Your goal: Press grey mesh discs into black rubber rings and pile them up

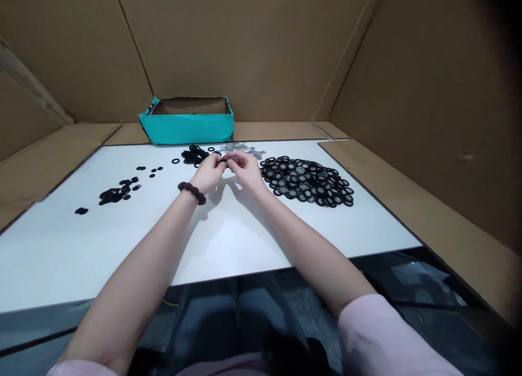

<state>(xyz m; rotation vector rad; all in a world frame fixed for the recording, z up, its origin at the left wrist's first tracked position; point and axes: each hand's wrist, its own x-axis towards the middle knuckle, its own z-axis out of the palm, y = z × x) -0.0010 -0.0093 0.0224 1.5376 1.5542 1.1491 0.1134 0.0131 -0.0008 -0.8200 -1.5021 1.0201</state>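
My left hand (209, 172) and my right hand (243, 169) meet above the middle of the white board, thumbs and fingers closed in a pinch. Between them is a small black ring (222, 161), mostly covered by the fingertips. Just behind my left hand lies a heap of black rings (193, 154). Grey translucent discs (236, 147) are scattered beyond my right hand. To the right spreads a large pile of black rings with grey centres (305, 180). Small black discs (116, 194) lie in a loose cluster at the left.
A turquoise cardboard box (187, 128) with an open top stands at the back edge of the white board (220, 245). Brown cardboard walls (244, 49) enclose the back and both sides. A few black discs (81, 210) lie at the far left.
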